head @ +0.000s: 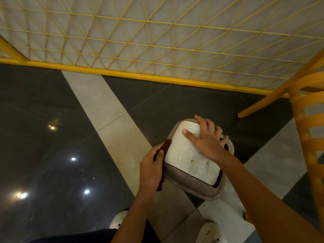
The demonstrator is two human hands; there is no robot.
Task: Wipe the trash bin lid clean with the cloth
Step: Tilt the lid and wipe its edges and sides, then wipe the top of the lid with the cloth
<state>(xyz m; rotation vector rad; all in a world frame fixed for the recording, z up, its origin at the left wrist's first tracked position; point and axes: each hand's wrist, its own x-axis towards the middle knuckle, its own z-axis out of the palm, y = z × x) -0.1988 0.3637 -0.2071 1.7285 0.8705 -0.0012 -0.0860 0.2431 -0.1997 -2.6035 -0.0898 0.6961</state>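
Note:
The trash bin lid (185,155) is white with yellowish stains and sits in a grey-brown rim (201,194), seen from above on the floor. A dark brown cloth (166,145) is pinched in my left hand (152,170), which presses against the lid's left edge. My right hand (205,137) lies flat over the far right part of the lid, thumb stretched across the white surface and fingers curled over the rim. Part of the cloth hangs below my left hand.
A yellow wire-mesh panel (157,50) with a yellow base rail runs across the back. A yellow-orange chair (308,130) stands close on the right. The floor has glossy dark tiles (43,137) and pale strips. My white shoes (119,220) show at the bottom.

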